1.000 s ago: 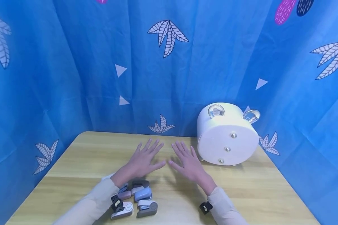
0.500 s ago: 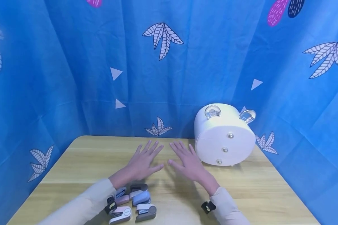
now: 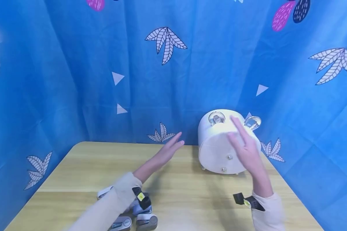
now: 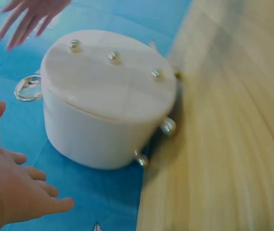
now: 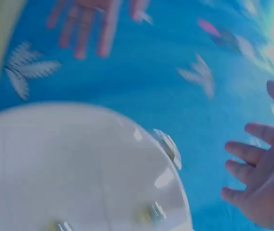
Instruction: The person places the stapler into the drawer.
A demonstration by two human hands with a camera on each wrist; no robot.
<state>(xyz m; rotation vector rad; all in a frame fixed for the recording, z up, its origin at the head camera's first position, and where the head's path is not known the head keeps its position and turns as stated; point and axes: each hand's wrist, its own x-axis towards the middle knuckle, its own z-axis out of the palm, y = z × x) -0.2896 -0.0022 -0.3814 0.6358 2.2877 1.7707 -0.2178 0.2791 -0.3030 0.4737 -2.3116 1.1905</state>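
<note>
A white rounded box (image 3: 212, 150) with small round silver knobs and two clear, ear-like loops on top stands at the back right of the table. My right hand (image 3: 247, 154) is raised in front of it, fingers extended, overlapping its front in the head view. Left of the box, my left hand (image 3: 163, 155) hovers above the table with straight fingers, holding nothing. In the left wrist view the box (image 4: 103, 96) lies between both hands. The right wrist view shows my right hand (image 5: 267, 168) spread beside the box (image 5: 79, 163), palm bare.
Several small staplers, among them a grey-and-white stapler (image 3: 146, 222) and a blue stapler (image 3: 141, 209), lie at the front left, partly hidden by my left sleeve (image 3: 110, 205). A blue patterned curtain (image 3: 162, 89) hangs behind the wooden table (image 3: 185, 192).
Both hands were spread palm down side by side over the table. They have turned on edge and parted; the right moved right to the box, the left slightly right. The view shifted slightly.
</note>
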